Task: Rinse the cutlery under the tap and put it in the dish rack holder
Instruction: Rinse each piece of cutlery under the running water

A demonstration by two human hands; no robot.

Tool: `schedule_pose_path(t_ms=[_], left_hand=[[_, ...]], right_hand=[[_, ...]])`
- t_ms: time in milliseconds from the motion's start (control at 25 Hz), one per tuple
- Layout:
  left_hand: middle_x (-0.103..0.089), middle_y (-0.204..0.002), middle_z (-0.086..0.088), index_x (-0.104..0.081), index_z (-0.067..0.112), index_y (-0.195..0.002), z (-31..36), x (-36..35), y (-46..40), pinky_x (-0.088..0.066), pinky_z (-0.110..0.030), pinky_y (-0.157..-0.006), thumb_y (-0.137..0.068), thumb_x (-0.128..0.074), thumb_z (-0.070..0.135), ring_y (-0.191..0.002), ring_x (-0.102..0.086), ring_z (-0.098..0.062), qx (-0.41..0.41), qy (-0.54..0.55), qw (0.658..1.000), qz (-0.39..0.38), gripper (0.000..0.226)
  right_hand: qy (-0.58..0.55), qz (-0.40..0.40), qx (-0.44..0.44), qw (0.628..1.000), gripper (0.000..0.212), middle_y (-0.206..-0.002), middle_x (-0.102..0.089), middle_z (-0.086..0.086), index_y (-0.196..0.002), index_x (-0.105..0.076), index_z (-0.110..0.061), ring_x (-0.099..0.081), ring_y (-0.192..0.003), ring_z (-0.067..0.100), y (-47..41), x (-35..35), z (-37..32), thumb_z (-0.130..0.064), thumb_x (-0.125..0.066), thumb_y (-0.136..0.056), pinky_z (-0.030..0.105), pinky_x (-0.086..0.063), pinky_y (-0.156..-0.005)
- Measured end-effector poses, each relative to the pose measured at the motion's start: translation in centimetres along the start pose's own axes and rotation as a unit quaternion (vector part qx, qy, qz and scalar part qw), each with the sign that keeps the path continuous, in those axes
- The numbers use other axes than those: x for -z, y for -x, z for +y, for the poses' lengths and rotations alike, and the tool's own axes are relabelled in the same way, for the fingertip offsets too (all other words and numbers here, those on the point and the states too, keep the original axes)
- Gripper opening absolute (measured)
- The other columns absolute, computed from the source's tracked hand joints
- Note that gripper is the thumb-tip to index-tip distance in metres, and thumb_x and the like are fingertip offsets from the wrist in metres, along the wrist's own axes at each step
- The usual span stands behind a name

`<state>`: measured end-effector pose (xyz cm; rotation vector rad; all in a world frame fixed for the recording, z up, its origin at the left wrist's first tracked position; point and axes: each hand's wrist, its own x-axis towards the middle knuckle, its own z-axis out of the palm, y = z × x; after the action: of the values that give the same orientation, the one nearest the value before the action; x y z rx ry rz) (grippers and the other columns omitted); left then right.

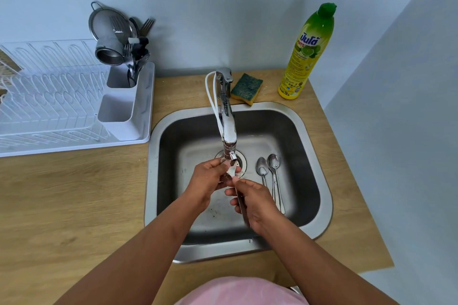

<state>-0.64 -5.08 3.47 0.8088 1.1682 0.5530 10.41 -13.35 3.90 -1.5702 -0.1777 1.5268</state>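
Observation:
Both hands hold one steel piece of cutlery (233, 172) under the tap (228, 129) over the steel sink (314, 156). My right hand (255, 203) grips its handle. My left hand (210, 181) pinches and rubs its head right below the spout; whether it is a spoon or a fork is hidden by the fingers. Two spoons (271, 176) lie side by side on the sink floor to the right of the drain. The white cutlery holder (121, 106) on the dish rack (49, 106) has forks and spoons standing in its far compartment; the near compartment looks empty.
A metal strainer and a steel cup (109, 42) lean behind the holder. A green and yellow sponge (246, 88) lies behind the sink. A tall yellow dish soap bottle (307, 54) stands at the back right. The wooden counter (74, 200) stretches left of the sink.

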Motion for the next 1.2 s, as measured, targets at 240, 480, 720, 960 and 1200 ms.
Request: schedule_pose_path(t_ms=[240, 480, 720, 960, 1200], left_hand=[[-0.074, -0.066, -0.003, -0.082, 0.007, -0.1, -1.1, -0.1, 0.6, -0.062, -0.034, -0.073, -0.096, -0.069, 0.029, -0.059, -0.068, -0.014, 0.038, -0.041, 0.998, -0.007, 0.025], [-0.081, -0.095, -0.018, -0.079, 0.0, -0.1, -1.6, 0.1, 0.7, -0.063, -0.032, -0.072, -0.093, -0.073, 0.02, -0.077, -0.075, -0.023, 0.02, -0.009, 1.0, 0.008, 0.022], [-0.082, -0.099, -0.012, -0.079, 0.006, -0.096, -1.6, 0.3, 0.4, -0.061, -0.043, -0.086, -0.095, -0.07, 0.015, -0.09, -0.079, -0.025, 0.013, -0.038, 0.999, -0.008, 0.013], [-0.083, -0.087, -0.008, -0.079, 0.008, -0.094, -1.7, 0.0, 0.0, -0.063, -0.033, -0.068, -0.097, -0.068, 0.016, -0.071, -0.08, -0.018, 0.031, -0.053, 0.997, 0.036, 0.014], [-0.083, -0.087, -0.009, -0.08, 0.009, -0.097, -2.2, 0.9, -0.5, -0.064, -0.034, -0.067, -0.094, -0.072, 0.018, -0.075, -0.08, -0.023, 0.063, -0.056, 0.995, 0.05, 0.012]], right_hand=[[0.01, 0.006, 0.045, 0.999, 0.013, -0.071, -0.077, 0.004, -0.087, -0.078, -0.015, -0.06, -0.052, 0.01, 0.0, -0.2, -0.5, -0.017, -0.068, -0.095, 0.026, -0.047, -0.056], [0.084, 0.012, 0.087, 0.993, 0.011, -0.086, -0.081, 0.011, -0.092, -0.079, -0.01, -0.075, -0.075, 0.02, -0.2, 0.6, 0.3, -0.014, -0.069, -0.095, 0.034, -0.061, -0.076], [0.183, 0.019, 0.136, 0.974, 0.018, -0.072, -0.077, -0.005, -0.083, -0.079, -0.02, -0.067, -0.063, 0.004, -1.7, 2.2, -0.1, -0.037, -0.073, -0.089, 0.027, -0.053, -0.062], [0.502, 0.228, 0.066, 0.832, 0.055, -0.136, -0.055, 0.02, -0.13, -0.056, -0.002, -0.053, -0.126, 0.039, -7.8, 7.7, 0.0, -0.037, -0.07, -0.09, 0.041, -0.047, -0.101], [0.599, 0.21, 0.042, 0.772, 0.054, -0.137, -0.054, 0.02, -0.133, -0.048, -0.004, -0.054, -0.125, 0.039, -12.2, 7.0, -0.5, -0.021, -0.072, -0.088, 0.043, -0.052, -0.094]])
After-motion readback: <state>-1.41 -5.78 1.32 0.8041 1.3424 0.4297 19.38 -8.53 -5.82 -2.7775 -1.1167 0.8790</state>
